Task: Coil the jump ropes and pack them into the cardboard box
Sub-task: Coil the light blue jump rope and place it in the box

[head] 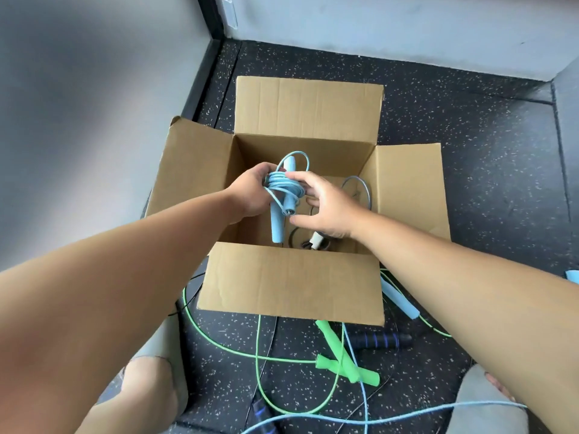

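Note:
An open cardboard box stands on the dark speckled floor with all its flaps spread out. Over its opening I hold a coiled light blue jump rope with both handles bundled in the coil. My left hand grips the bundle from the left. My right hand touches it from the right, with thumb and fingers spread around the coil. Inside the box lie a grey rope loop and a black rope with a white handle.
Loose ropes lie tangled on the floor in front of the box: a green rope with green handles, a rope with dark blue-striped handles, and another light blue rope. My knees are at the bottom corners. Grey walls close in behind.

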